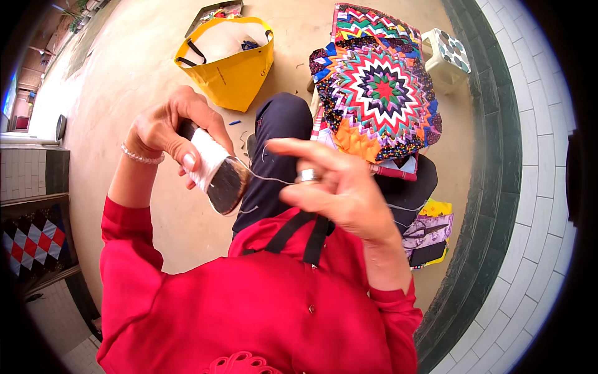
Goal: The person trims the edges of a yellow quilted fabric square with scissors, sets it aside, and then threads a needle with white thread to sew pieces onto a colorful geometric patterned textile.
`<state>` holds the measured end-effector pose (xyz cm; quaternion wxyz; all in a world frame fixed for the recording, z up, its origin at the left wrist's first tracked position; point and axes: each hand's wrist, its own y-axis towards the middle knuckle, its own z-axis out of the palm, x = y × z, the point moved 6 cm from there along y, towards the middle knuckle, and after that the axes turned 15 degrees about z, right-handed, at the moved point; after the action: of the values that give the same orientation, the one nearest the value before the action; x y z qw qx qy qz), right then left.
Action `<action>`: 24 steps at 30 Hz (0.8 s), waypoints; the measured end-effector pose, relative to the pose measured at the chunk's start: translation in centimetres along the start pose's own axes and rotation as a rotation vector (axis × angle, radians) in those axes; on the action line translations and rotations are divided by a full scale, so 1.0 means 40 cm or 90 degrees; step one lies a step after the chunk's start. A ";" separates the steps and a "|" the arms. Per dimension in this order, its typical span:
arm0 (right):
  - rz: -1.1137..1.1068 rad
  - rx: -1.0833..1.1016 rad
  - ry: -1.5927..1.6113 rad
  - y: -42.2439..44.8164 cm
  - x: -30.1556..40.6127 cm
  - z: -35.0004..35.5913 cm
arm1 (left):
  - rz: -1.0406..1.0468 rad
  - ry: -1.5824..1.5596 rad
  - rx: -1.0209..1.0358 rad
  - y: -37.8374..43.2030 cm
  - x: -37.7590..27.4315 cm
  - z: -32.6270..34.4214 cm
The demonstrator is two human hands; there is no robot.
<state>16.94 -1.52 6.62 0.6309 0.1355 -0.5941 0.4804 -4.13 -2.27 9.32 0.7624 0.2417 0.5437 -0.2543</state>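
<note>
White thread is wound round the middle of a dark, flat, rounded winder, whose surface is worn. My left hand grips it from above, a beaded bracelet on the wrist. From the winder a loose strand runs across to my right hand, which wears a wide metal ring and has the thread between thumb and curled fingers, the index finger stretched out. More thread trails past the right wrist. Over my knee lies a folded patchwork quilt piece with a star pattern in many colours.
A yellow bag holding white material stands ahead, with an open box behind it. A plastic stool is beyond the quilt. Right of my leg, dark scissors and a black phone-like object rest on fabric. A tiled step curves along the right.
</note>
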 end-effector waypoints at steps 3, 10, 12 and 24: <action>0.025 0.141 0.119 0.025 -0.015 0.060 | -0.004 0.015 0.000 -0.002 0.003 0.000; -0.105 -0.195 -0.010 -0.086 -0.059 -0.047 | 0.021 0.024 -0.140 -0.035 0.046 -0.071; -0.124 -0.281 0.021 -0.135 -0.060 -0.067 | -0.039 0.109 -0.200 -0.045 0.067 -0.099; -0.199 -0.410 0.082 -0.267 -0.057 -0.135 | 0.054 0.111 -0.350 -0.145 0.059 -0.191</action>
<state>28.85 -3.88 7.49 0.7430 -0.0115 -0.6460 0.1744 -12.64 -2.03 4.31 0.7596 0.0691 0.6452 -0.0436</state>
